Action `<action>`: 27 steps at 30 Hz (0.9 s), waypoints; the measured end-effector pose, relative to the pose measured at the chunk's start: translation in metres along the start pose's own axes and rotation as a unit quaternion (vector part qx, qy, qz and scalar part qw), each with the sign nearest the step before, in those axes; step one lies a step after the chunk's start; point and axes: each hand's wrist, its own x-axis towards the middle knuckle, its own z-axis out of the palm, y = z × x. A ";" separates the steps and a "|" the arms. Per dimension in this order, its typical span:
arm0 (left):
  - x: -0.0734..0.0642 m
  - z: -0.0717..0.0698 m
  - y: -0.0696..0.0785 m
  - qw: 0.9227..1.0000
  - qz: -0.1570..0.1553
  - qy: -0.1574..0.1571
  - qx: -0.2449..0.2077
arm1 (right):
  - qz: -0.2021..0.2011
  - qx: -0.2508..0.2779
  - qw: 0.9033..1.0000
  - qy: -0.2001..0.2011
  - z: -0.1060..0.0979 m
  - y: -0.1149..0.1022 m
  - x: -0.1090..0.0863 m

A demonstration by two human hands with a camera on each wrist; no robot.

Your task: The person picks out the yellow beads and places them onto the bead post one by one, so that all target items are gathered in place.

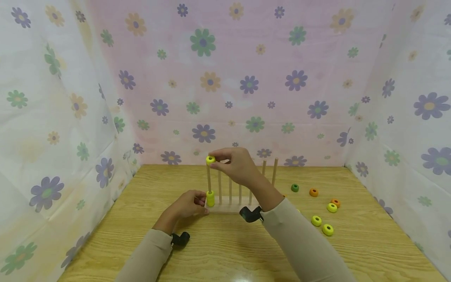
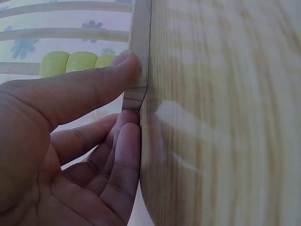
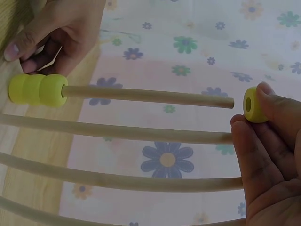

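A pale wooden peg rack stands on the table, its base (image 1: 227, 208) low and several upright pegs rising from it. Three yellow beads (image 3: 38, 89) are stacked at the foot of the leftmost peg (image 1: 209, 178). My right hand (image 1: 240, 167) pinches another yellow bead (image 3: 259, 112) between thumb and fingers. In the right wrist view this bead sits just off the peg's tip, its hole facing the tip with a small gap. Down at the rack's left end, my left hand (image 1: 186, 204) grips the base, thumb on one face and curled fingers against the end.
To the right of the rack, loose beads lie on the wood-grain table (image 1: 141, 235): a green bead (image 1: 294, 188), an orange bead (image 1: 313, 192) and several yellow ones, including a yellow bead (image 1: 328, 230) nearest me. Flowered cloth (image 1: 225, 90) surrounds the table's back and sides.
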 end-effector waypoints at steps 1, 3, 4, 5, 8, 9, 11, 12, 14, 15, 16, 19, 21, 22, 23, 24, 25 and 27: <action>0.000 0.000 0.000 1.000 0.000 0.000 0.001 | 0.002 0.000 1.000 0.000 0.001 0.000 0.000; 0.000 0.000 0.000 1.000 0.002 0.000 0.003 | 0.008 0.002 1.000 0.000 0.002 0.000 0.001; 0.001 0.000 0.000 1.000 0.002 0.001 0.005 | 0.012 0.003 1.000 -0.001 0.002 0.000 0.001; 0.001 0.000 0.000 1.000 0.003 0.000 0.005 | 0.016 0.004 1.000 -0.001 0.003 -0.001 0.002; 0.001 0.000 0.000 1.000 0.005 0.000 0.005 | 0.028 0.004 1.000 0.001 0.004 -0.002 0.002; 0.001 0.000 0.000 1.000 0.005 0.000 0.003 | 0.031 0.003 1.000 0.001 0.005 -0.003 0.002; 0.000 0.000 0.000 1.000 0.005 -0.001 0.002 | 0.036 -0.002 0.999 0.005 0.007 -0.004 0.003; 0.000 0.000 -0.001 1.000 0.005 -0.001 0.002 | 0.037 -0.004 0.999 0.007 0.008 -0.004 0.003; 0.000 0.000 -0.001 1.000 0.007 -0.002 0.005 | 0.041 -0.011 0.999 0.010 0.009 -0.004 0.003; 0.000 0.000 -0.002 1.000 0.009 -0.002 0.008 | 0.042 -0.014 0.999 0.012 0.010 -0.004 0.004; 0.000 0.000 -0.002 1.000 0.011 -0.001 0.010 | 0.044 -0.017 0.999 0.013 0.011 -0.004 0.004; 0.001 0.000 -0.002 1.000 0.015 0.002 0.020 | 0.050 -0.018 0.998 0.015 0.013 -0.004 0.005; 0.001 -0.001 -0.002 1.000 0.014 0.003 0.022 | 0.055 -0.016 0.998 0.015 0.014 -0.004 0.005; 0.001 -0.001 -0.002 1.000 0.013 0.004 0.022 | 0.058 -0.016 0.998 0.016 0.014 -0.004 0.005; 0.001 -0.001 -0.002 1.000 0.012 0.003 0.022 | 0.061 -0.016 0.998 0.016 0.015 -0.004 0.005; 0.001 -0.001 -0.002 1.000 0.011 0.003 0.021 | 0.062 -0.016 0.998 0.016 0.015 -0.004 0.005; 0.001 -0.001 -0.002 1.000 0.010 0.002 0.019 | 0.063 -0.017 0.998 0.016 0.015 -0.004 0.005; 0.001 -0.001 -0.001 1.000 0.008 0.001 0.016 | 0.065 -0.020 0.998 0.017 0.015 -0.004 0.005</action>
